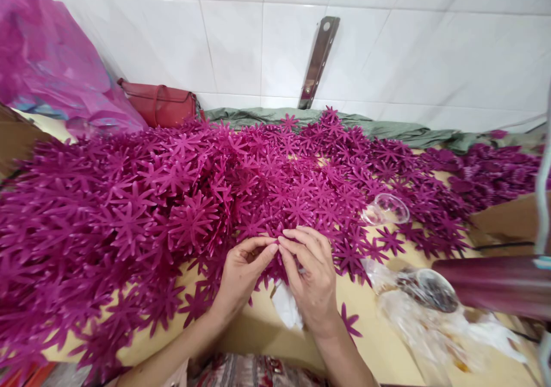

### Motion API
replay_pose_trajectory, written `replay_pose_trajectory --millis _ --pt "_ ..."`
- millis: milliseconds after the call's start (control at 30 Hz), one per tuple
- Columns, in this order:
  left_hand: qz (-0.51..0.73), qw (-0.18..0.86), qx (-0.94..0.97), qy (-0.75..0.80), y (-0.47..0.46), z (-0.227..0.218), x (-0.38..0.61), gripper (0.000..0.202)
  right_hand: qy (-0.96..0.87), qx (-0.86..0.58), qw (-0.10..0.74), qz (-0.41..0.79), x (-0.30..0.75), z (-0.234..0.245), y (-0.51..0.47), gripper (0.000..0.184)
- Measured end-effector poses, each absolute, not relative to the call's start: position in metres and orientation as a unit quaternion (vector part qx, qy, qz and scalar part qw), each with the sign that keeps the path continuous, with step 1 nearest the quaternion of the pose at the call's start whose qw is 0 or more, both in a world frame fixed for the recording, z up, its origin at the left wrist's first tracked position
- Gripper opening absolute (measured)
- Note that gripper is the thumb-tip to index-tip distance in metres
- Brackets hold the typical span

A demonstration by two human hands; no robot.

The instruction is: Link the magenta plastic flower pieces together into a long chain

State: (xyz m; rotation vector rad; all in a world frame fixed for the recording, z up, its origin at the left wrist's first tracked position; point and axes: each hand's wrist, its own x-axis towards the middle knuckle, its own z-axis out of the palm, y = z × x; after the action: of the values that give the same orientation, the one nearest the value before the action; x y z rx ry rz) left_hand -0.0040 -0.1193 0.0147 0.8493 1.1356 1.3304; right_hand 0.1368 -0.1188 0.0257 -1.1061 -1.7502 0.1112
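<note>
Head view shows the left hand (241, 269) and right hand (315, 278) with fingertips nearly meeting, pinching a small magenta flower piece (278, 243) that they mostly hide. Just beyond and below lies a broad heap of magenta flowers (189, 215) on the bench (241, 332); farther out, a red bag (161, 103) sits near the tiled wall (232, 37).

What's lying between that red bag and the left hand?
A heap of purple flowers fills the stretch from the red bag to the left hand, as the head view shows.
</note>
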Motion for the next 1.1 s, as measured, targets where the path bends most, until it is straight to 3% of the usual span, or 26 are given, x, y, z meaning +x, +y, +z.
replay_pose_trajectory --millis 500,1100 --pt "0.571 0.534 0.394 0.483 -0.121 0.008 -0.006 0.013 -0.731 -0.464 0.498 0.051 0.135 0.022 -0.121 0.022" --pt "0.600 0.499 0.364 0.508 -0.117 0.011 -0.005 0.011 -0.790 -0.466 0.397 -0.033 0.125 0.016 -0.128 0.033"
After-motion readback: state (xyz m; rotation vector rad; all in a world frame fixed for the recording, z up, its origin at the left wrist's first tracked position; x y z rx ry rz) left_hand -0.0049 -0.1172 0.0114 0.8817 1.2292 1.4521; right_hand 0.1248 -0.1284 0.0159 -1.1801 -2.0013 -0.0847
